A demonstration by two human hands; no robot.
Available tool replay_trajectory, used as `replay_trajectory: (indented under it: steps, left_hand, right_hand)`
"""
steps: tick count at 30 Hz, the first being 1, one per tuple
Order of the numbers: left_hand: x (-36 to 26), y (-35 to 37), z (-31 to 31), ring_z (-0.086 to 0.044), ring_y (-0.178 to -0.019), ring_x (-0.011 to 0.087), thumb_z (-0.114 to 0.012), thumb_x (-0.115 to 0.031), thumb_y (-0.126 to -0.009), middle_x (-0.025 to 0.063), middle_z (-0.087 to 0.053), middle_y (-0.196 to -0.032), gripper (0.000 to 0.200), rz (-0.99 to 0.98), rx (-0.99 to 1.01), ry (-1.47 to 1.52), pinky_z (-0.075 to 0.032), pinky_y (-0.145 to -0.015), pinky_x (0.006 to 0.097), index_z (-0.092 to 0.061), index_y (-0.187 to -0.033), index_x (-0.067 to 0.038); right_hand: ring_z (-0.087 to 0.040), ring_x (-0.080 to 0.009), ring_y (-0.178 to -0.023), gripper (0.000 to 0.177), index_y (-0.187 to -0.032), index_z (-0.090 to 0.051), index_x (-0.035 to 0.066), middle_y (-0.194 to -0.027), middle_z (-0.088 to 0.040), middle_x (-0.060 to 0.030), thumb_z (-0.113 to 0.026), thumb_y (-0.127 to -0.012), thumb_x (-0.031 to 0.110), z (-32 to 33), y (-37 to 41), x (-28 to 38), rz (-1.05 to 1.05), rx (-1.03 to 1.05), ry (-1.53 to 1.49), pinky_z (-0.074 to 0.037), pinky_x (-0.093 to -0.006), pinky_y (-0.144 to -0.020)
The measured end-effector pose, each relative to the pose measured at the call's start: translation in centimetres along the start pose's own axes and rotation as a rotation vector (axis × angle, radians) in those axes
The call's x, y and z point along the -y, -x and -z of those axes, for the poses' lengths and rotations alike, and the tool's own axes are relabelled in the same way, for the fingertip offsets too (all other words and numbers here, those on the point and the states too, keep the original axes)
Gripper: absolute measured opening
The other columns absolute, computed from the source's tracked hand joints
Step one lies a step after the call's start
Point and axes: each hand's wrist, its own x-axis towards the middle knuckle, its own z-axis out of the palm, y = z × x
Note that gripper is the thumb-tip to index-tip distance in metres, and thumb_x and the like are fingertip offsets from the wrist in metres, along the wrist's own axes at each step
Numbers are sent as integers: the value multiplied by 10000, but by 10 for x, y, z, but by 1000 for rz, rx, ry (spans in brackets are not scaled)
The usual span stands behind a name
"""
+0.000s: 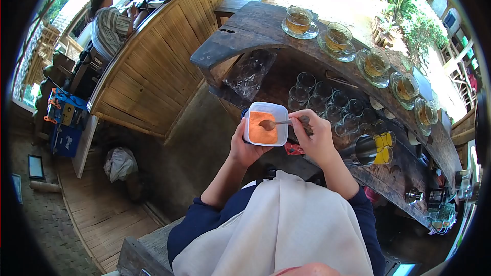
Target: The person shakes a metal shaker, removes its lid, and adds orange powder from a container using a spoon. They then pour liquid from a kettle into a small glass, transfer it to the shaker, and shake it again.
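My left hand [244, 145] is wrapped round a square, clear plastic container [280, 112], held up in front of me. Orange powder [261, 132] fills its lower part. Between the fingers of my right hand [313, 135] is the handle of a spoon [282, 121], its bowl resting in the powder. Something dark blue, perhaps a lid, shows at the container's left side under my left hand; most of it is hidden.
Glass cups of amber drink on saucers [336, 41] line the dark wooden counter [255, 25]. On the shelf below stand several empty glasses [322, 97], a metal cup [365, 150] and glasses of yellow drink [384, 146]. A seated person [110, 23] is at a bamboo desk [153, 61].
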Motion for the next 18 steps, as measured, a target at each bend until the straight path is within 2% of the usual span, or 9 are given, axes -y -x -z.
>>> replay_trajectory:
  steps: [3, 6, 10, 12, 16, 18]
  left_hand:
    - [-1, 1, 1, -445, -1251, 338, -269, -542, -954, 160, -382, -1410, 647, -11, -52, -49, -415, -992, 521, -299, -1421, -96]
    - [-1, 4, 1, -451, -1246, 338, -268, -544, -954, 159, -385, -1407, 646, -18, -62, -48, -418, -989, 522, -302, -1419, -96]
    - [-1, 5, 1, -452, -1244, 338, -271, -543, -953, 158, -387, -1404, 645, -14, -65, -39, -418, -988, 523, -306, -1416, -95]
    - [0, 6, -1, -448, -1248, 338, -268, -543, -954, 157, -389, -1404, 644, -11, -27, 4, -410, -995, 527, -307, -1415, -94]
    - [1, 4, -2, -443, -1253, 339, -268, -543, -954, 157, -385, -1408, 646, -10, -70, -19, -400, -1003, 529, -303, -1418, -95]
    - [3, 4, -1, -440, -1256, 336, -274, -540, -955, 157, -386, -1409, 645, 4, -13, 10, -395, -1006, 530, -301, -1419, -93]
  right_hand:
    - [-660, -260, -758, 143, -934, -619, 39, -821, -658, -121, -648, -796, 14, -2, 1, 0, 123, 50, 125, -505, -313, -659]
    - [-661, -262, -755, 141, -933, -613, 36, -813, -661, -122, -641, -798, 5, -4, 1, 5, 32, 38, 33, -504, -315, -666]
    - [-665, -263, -747, 135, -932, -608, 28, -815, -662, -128, -636, -803, 1, -7, 3, 0, 96, 65, 32, -505, -309, -648]
    - [-672, -255, -722, 120, -927, -598, 16, -795, -661, -134, -626, -811, -4, -9, 4, 0, 2, 5, -94, -504, -298, -625]
    - [-676, -228, -687, 97, -927, -595, 6, -768, -661, -134, -614, -832, 8, -10, 6, 0, 85, 30, 0, -500, -281, -604]
    - [-669, -199, -661, 87, -919, -594, 4, -745, -658, -131, -614, -834, 14, -11, 8, 1, -60, -13, -115, -499, -272, -605]
